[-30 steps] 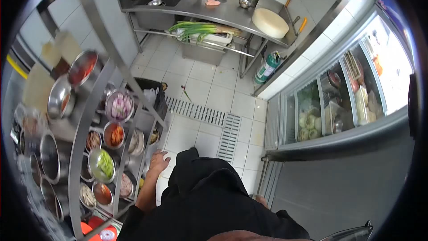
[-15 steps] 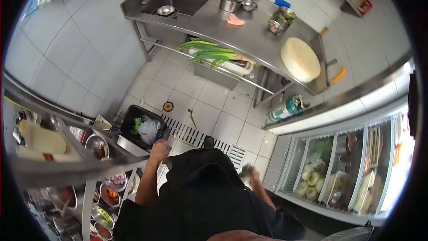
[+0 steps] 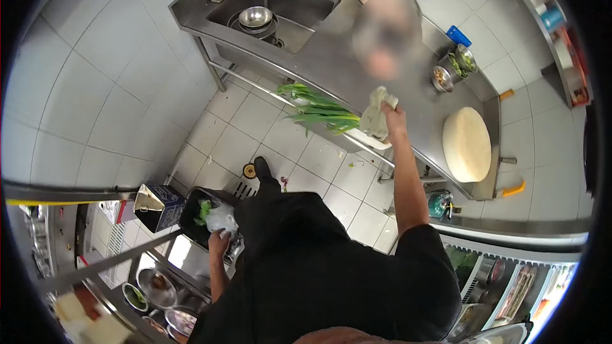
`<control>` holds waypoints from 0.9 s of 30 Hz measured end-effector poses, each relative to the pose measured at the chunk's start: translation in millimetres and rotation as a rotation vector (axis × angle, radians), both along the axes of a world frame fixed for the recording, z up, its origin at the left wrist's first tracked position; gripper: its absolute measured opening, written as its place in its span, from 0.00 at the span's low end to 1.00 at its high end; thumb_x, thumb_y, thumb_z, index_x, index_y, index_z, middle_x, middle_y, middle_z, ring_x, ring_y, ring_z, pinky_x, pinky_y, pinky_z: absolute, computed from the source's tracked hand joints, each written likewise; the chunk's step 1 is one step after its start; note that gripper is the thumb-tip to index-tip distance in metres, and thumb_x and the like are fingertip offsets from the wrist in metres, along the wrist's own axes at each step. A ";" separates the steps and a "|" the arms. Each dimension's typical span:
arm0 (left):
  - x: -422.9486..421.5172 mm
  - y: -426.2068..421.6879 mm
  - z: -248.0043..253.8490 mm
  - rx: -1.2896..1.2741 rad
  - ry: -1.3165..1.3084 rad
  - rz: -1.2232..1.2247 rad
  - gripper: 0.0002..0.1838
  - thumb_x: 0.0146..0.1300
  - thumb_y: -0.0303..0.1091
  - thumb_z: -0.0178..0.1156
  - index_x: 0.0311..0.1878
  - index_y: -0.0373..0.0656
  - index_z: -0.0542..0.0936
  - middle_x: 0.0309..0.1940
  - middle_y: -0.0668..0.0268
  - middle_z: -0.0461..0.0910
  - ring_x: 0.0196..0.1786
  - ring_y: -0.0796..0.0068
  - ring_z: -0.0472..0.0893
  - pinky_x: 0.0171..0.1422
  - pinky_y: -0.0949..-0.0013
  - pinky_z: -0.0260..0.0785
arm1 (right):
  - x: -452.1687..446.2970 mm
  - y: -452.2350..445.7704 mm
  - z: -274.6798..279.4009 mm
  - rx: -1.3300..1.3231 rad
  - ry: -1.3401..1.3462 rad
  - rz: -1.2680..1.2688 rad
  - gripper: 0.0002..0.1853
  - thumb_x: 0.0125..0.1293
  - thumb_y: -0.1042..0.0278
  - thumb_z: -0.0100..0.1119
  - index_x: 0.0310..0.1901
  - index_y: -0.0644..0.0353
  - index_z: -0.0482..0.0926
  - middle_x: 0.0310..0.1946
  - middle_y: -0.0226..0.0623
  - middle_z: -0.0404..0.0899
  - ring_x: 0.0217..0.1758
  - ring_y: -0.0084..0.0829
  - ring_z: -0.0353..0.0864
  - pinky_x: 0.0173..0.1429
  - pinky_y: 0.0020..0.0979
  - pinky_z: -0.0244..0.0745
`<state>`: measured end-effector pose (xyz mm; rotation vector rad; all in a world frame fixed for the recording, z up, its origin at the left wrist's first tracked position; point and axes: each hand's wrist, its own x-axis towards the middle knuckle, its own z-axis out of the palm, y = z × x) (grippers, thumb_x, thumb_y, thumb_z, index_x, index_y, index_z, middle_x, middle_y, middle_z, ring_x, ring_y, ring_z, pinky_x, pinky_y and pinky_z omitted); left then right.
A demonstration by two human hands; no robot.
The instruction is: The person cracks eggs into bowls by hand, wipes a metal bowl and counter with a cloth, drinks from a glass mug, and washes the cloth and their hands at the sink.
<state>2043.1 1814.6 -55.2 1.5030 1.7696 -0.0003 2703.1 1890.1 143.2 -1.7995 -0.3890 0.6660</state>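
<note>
My right hand (image 3: 394, 121) is stretched out over the front edge of the steel counter (image 3: 319, 67), with its fingers closed on a pale, crumpled cloth (image 3: 377, 113). Below the cloth, green leeks (image 3: 322, 114) stick out of a white tub under the counter. My left hand (image 3: 218, 242) is low at the side of a black bin (image 3: 191, 213), with fingers curled; what they grip, if anything, is hidden. Close by it inside the bin lie a clear plastic bag (image 3: 222, 218) and green leaves (image 3: 203, 210).
A sink (image 3: 280, 6) with metal bowls (image 3: 255, 17) is at the counter's left. A thick round cutting board (image 3: 467, 144) and small pots (image 3: 456, 67) stand on the right. Part of the counter is blurred. Shelves with bowls (image 3: 157, 286) are at lower left; a lit fridge (image 3: 510, 293) is at lower right.
My right hand has come up from beside my body to the counter's edge, with the cloth in it. My body has moved closer to the counter; my left hand is lower, beside the bin.
</note>
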 end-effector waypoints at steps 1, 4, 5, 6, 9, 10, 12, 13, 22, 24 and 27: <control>0.2 27.5 4.3 0.102 -0.006 0.000 0.22 0.55 0.41 0.68 0.51 0.39 0.82 0.50 0.45 0.80 0.56 0.45 0.77 0.63 0.54 0.68 | 7.6 25.2 -9.0 0.006 -0.048 -0.041 0.21 0.66 0.62 0.61 0.54 0.68 0.78 0.46 0.42 0.83 0.46 0.36 0.82 0.51 0.37 0.75; 16.8 168.0 80.7 0.486 -0.071 -0.030 0.21 0.56 0.31 0.65 0.53 0.33 0.77 0.54 0.44 0.77 0.61 0.40 0.73 0.68 0.51 0.63 | 24.4 94.8 -35.6 -0.040 -0.205 -0.149 0.21 0.66 0.60 0.61 0.53 0.68 0.78 0.45 0.45 0.84 0.46 0.39 0.83 0.51 0.38 0.75; 8.8 213.5 86.6 0.874 0.042 0.040 0.24 0.58 0.29 0.64 0.58 0.31 0.74 0.59 0.46 0.74 0.67 0.44 0.69 0.73 0.52 0.58 | 20.6 107.1 -38.8 -0.117 -0.262 -0.173 0.22 0.65 0.59 0.61 0.53 0.68 0.78 0.44 0.47 0.84 0.46 0.40 0.83 0.51 0.39 0.76; 7.4 267.3 121.4 1.048 -0.072 0.242 0.27 0.61 0.28 0.61 0.64 0.33 0.70 0.66 0.49 0.70 0.72 0.48 0.64 0.77 0.53 0.52 | 19.2 120.8 -42.6 -0.191 -0.323 -0.196 0.22 0.65 0.57 0.61 0.53 0.68 0.78 0.44 0.49 0.84 0.46 0.42 0.84 0.51 0.40 0.76; 49.1 369.0 364.9 1.668 0.192 0.387 0.21 0.71 0.32 0.49 0.63 0.32 0.71 0.67 0.49 0.70 0.67 0.55 0.73 0.70 0.54 0.64 | -2.5 167.6 -90.9 -0.469 -0.383 -0.154 0.28 0.61 0.49 0.62 0.52 0.67 0.76 0.46 0.53 0.82 0.50 0.52 0.82 0.53 0.47 0.76; 66.3 388.2 421.9 1.892 0.101 0.354 0.21 0.70 0.32 0.49 0.63 0.32 0.71 0.67 0.50 0.70 0.67 0.55 0.73 0.69 0.54 0.64 | -19.3 189.1 -116.0 -0.699 -0.518 -0.119 0.31 0.59 0.49 0.62 0.57 0.62 0.71 0.54 0.57 0.74 0.57 0.56 0.76 0.58 0.50 0.74; 107.6 415.8 500.4 2.355 -0.225 0.019 0.21 0.70 0.32 0.50 0.63 0.32 0.71 0.66 0.50 0.70 0.66 0.55 0.73 0.69 0.54 0.65 | -71.0 233.3 -88.5 -0.795 -0.603 0.085 0.34 0.55 0.53 0.66 0.62 0.56 0.67 0.59 0.61 0.65 0.63 0.59 0.68 0.64 0.53 0.70; 134.7 430.1 522.9 2.507 -0.383 -0.204 0.21 0.70 0.32 0.50 0.63 0.32 0.71 0.66 0.50 0.70 0.66 0.55 0.73 0.69 0.54 0.65 | -82.9 258.3 -87.9 -0.812 -0.630 0.185 0.35 0.55 0.54 0.66 0.62 0.56 0.66 0.59 0.60 0.66 0.63 0.59 0.68 0.63 0.52 0.72; 284.2 580.3 524.7 2.488 -0.972 -0.679 0.21 0.70 0.32 0.52 0.62 0.32 0.71 0.63 0.50 0.71 0.63 0.55 0.74 0.66 0.54 0.67 | -47.2 491.6 -104.7 -0.531 -0.056 0.244 0.34 0.61 0.52 0.61 0.63 0.67 0.69 0.59 0.59 0.72 0.60 0.50 0.76 0.62 0.46 0.73; 302.3 613.0 524.3 2.460 -1.002 -0.674 0.21 0.70 0.32 0.52 0.62 0.33 0.71 0.63 0.50 0.72 0.63 0.54 0.74 0.66 0.54 0.67 | -9.0 549.7 -147.0 -0.329 0.178 0.001 0.30 0.65 0.53 0.59 0.61 0.67 0.71 0.57 0.54 0.75 0.55 0.48 0.80 0.57 0.46 0.77; 330.3 664.7 515.6 2.371 -1.092 -0.627 0.20 0.69 0.32 0.53 0.62 0.33 0.72 0.62 0.50 0.72 0.62 0.54 0.75 0.65 0.55 0.68 | 59.7 614.7 -166.4 0.144 0.648 -0.294 0.25 0.67 0.56 0.57 0.59 0.66 0.73 0.50 0.48 0.79 0.49 0.48 0.82 0.51 0.48 0.80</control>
